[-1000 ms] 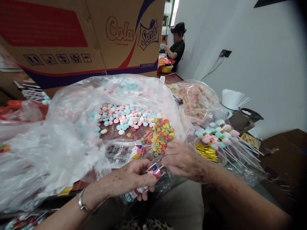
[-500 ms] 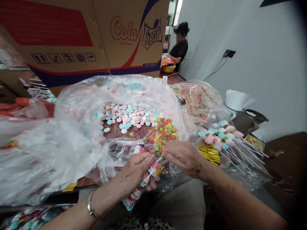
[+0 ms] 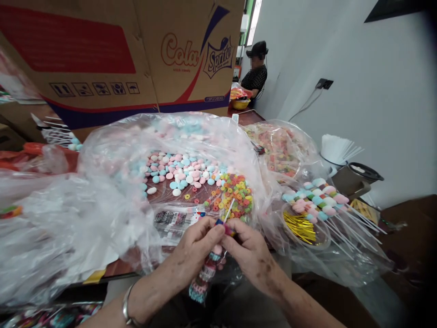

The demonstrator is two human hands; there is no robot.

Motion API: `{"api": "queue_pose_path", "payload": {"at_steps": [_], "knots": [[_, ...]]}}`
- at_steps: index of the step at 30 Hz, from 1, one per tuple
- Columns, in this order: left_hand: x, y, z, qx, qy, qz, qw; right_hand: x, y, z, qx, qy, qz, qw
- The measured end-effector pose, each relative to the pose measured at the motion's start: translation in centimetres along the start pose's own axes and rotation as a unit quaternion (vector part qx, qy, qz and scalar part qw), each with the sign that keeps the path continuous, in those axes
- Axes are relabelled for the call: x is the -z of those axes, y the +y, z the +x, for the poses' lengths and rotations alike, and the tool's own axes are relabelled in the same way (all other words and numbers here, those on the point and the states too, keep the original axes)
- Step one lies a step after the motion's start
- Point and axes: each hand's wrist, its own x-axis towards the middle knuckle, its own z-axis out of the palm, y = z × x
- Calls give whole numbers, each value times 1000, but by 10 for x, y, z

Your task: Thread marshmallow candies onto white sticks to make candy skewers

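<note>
I have both hands together low over my lap, just in front of the bench (image 3: 112, 266) edge. My left hand (image 3: 191, 248) is clenched round the neck of a filled candy skewer (image 3: 205, 278) in its printed wrapper, which hangs down below my fingers with its white stick (image 3: 228, 210) poking up between the hands. My right hand (image 3: 249, 250) pinches the wrapper's top at the same spot; whether it also holds a tie I cannot tell. To do this well, I judge I should keep the left grip firm just under the gathered film so the candy cannot slide, and work close to the stick. The gold twist ties (image 3: 300, 225) lie near my right, beside the finished marshmallow sticks (image 3: 319, 198). The loose candy rings (image 3: 235, 191) sit just beyond my hands.
</note>
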Motion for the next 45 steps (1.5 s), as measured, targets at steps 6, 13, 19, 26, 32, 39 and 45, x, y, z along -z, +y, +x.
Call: {"api": "queue_pose_path", "payload": {"at_steps": [6, 13, 19, 26, 32, 39, 45], "knots": [[4, -3, -7, 55, -3, -157, 986, 7, 11, -1, -8, -36, 119, 992], [10, -7, -7, 197, -118, -165, 959, 31, 6, 1, 166, -132, -142, 967], [16, -2, -8, 191, -200, -148, 949, 26, 3, -8, 269, -30, -248, 930], [12, 7, -12, 171, -115, -73, 976, 19, 5, -19, 270, 107, -364, 885], [8, 8, -16, 171, -126, -25, 977, 23, -6, -35, 467, 32, -607, 643], [1, 10, -15, 85, -185, 206, 957, 28, -12, -36, 396, -71, -640, 655], [-4, -3, -15, -401, -64, 455, 792, 37, -21, -38, 303, -64, -582, 752]]}}
